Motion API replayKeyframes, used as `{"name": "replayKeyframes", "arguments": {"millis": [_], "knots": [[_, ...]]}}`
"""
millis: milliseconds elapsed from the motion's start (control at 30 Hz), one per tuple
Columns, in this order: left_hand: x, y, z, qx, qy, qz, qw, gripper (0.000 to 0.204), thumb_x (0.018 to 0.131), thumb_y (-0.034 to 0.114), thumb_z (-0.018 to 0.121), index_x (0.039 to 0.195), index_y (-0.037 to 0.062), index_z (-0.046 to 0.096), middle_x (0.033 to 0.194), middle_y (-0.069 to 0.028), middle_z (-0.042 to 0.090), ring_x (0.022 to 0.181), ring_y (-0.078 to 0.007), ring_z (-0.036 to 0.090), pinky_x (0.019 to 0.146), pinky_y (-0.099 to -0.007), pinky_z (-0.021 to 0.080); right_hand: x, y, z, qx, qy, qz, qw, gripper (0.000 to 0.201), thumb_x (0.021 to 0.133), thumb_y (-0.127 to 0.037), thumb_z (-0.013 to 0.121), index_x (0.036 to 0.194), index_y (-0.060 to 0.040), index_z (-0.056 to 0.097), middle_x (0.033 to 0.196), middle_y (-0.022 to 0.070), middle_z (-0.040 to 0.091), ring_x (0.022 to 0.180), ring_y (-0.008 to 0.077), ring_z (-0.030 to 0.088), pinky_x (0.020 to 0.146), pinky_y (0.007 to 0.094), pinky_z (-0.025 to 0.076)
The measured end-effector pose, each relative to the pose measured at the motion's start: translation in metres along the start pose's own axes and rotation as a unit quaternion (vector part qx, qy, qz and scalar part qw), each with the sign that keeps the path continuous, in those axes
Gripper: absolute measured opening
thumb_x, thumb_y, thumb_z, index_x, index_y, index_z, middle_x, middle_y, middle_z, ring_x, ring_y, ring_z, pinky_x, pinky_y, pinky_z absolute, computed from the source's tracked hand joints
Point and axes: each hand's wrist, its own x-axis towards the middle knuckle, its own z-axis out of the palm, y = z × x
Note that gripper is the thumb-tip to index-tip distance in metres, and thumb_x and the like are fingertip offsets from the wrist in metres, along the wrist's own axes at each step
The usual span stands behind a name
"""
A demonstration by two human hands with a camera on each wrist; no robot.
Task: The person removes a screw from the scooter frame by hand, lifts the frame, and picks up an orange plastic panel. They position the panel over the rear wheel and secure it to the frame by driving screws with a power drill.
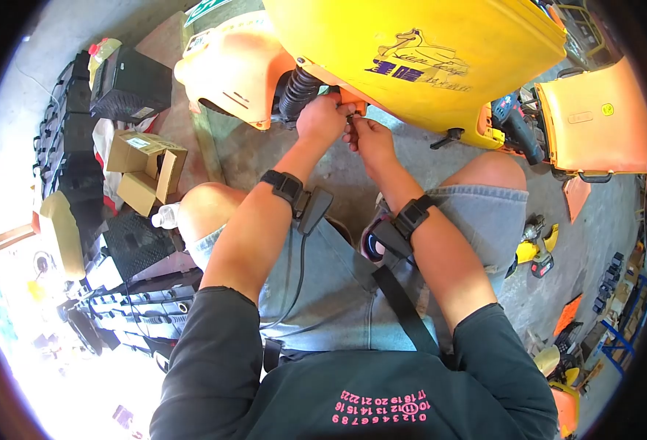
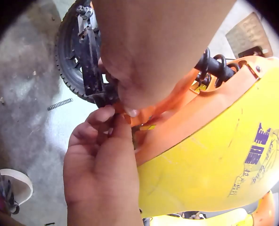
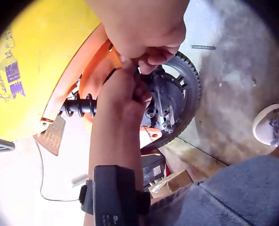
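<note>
A yellow-and-orange scooter [image 1: 411, 66] fills the upper part of the head view, lettering on its yellow panel. My left hand [image 1: 322, 117] is beside the black coil shock absorber [image 1: 299, 92], fingers curled in at the lower edge of the orange body [image 3: 95, 70]. Close to it, my right hand [image 1: 373, 141] pinches with thumb and forefinger; fingertips of both hands meet around a small dark part [image 1: 350, 117]. I cannot tell what kind of part it is, since the fingers cover most of it. Behind the hands is a black wheel [image 3: 191, 89] with a dark bracket [image 2: 90, 70].
A loose coil spring [image 2: 60, 104] lies on the concrete floor. At left are an open cardboard box [image 1: 144, 165] and a black box [image 1: 131, 84]. To the right stand a blue power tool [image 1: 510, 117], an orange case [image 1: 598, 117] and a cordless tool [image 1: 537, 249].
</note>
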Motion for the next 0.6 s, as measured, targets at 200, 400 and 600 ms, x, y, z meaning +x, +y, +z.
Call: {"name": "replayKeyframes", "arguments": {"millis": [200, 400, 600], "knots": [[-0.002, 0.003, -0.001, 0.020, -0.004, -0.025, 0.999, 0.040, 0.088, 0.041, 0.064, 0.115, 0.0117, 0.068, 0.094, -0.0091, 0.072, 0.093, -0.0263, 0.068, 0.079, -0.0392, 0.051, 0.000, 0.005, 0.000, 0.030, 0.007, 0.005, 1.000, 0.026, 0.100, -0.026, 0.051, 0.089, -0.0046, 0.062, 0.079, 0.0003, 0.063, 0.065, 0.0090, 0.056, 0.056, 0.0232, 0.042], [-0.001, 0.002, -0.003, 0.009, -0.020, -0.015, 1.000, 0.038, 0.088, 0.039, 0.064, 0.114, 0.0105, 0.067, 0.090, -0.0069, 0.073, 0.090, -0.0233, 0.069, 0.076, -0.0378, 0.052, 0.002, 0.005, 0.003, 0.018, 0.019, -0.015, 1.000, 0.027, 0.100, -0.025, 0.052, 0.087, -0.0037, 0.062, 0.079, 0.0019, 0.063, 0.064, 0.0092, 0.055, 0.057, 0.0228, 0.042], [0.014, -0.021, 0.016, -0.156, -0.080, -0.044, 0.984, 0.040, 0.089, 0.039, 0.064, 0.116, 0.0087, 0.066, 0.083, -0.0050, 0.072, 0.083, -0.0204, 0.069, 0.073, -0.0354, 0.052, 0.004, 0.004, 0.009, 0.066, 0.042, 0.000, 0.997, 0.025, 0.100, -0.022, 0.052, 0.088, -0.0024, 0.061, 0.079, 0.0033, 0.063, 0.062, 0.0093, 0.052, 0.056, 0.0224, 0.041]]}}
